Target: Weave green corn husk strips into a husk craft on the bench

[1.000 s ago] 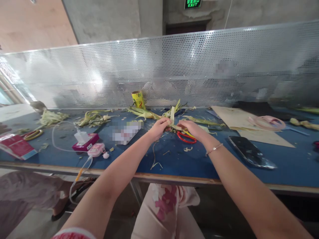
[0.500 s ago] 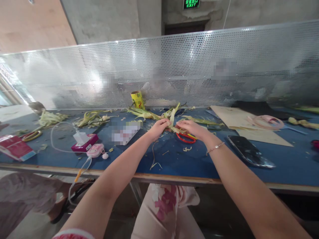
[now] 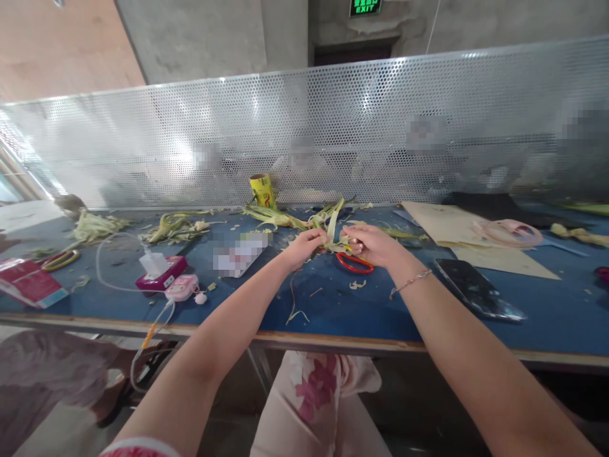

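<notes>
My left hand (image 3: 306, 247) is closed in a pinch on a pale green corn husk strip (image 3: 332, 221), which stands up between my hands. Opposite it, my right hand (image 3: 373, 244) has its fingers curled together at the strip's other end; a yellow tip shows by them. Just below lie scissors with red handles (image 3: 356, 264), partly covered by the right hand. More corn husks (image 3: 280, 219) are heaped on the blue table right behind my hands.
A perforated metal screen (image 3: 304, 108) rises along the table's back. Nearby stand a yellow cardboard tube (image 3: 263, 190), a white phone (image 3: 242, 255) and a purple box (image 3: 164, 273). To the right are a black phone (image 3: 476, 289), beige paper sheets (image 3: 438, 228) and a pink tape roll (image 3: 509, 233).
My right hand has shifted slightly right, away from my left hand, and its fingers have curled more. The left hand stays almost in place on the husk.
</notes>
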Tool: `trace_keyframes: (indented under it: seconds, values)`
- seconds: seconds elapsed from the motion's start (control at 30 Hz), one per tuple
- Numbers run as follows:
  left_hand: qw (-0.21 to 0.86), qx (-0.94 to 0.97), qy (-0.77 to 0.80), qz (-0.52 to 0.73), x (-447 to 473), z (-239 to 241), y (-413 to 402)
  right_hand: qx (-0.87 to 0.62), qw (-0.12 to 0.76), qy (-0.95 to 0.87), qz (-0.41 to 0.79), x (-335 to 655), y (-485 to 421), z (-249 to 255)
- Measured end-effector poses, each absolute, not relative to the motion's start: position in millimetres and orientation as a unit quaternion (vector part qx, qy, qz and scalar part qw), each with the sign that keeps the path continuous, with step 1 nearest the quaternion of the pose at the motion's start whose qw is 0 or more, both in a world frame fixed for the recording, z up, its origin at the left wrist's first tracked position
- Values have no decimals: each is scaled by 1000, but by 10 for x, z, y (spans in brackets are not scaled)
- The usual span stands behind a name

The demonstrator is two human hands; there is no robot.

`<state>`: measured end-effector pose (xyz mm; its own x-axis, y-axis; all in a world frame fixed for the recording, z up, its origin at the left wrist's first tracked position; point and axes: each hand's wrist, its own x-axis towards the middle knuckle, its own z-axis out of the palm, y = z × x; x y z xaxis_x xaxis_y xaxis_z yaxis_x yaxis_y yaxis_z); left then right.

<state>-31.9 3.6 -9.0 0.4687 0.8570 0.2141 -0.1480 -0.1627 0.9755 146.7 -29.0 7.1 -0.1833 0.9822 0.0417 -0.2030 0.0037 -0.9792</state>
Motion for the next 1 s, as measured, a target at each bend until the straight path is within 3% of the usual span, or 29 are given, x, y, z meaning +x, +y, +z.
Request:
trace_keyframes:
  seconds: [0.17,0.47,0.77,1.0]
  values:
    - [581,616,278,454,-322,-76,44,-374,501,-507,593,1443,-343,107]
    - [578,584,270,502,-313,-82,66,-488,508,-604,372,1445,-217,-29]
    - [496,663,292,479,-315,-84,61,-431,548,-530,483,1421,-258,40]
    - [479,689,299,454,-310,-96,50,-365,571,-584,447,1341,-348,91]
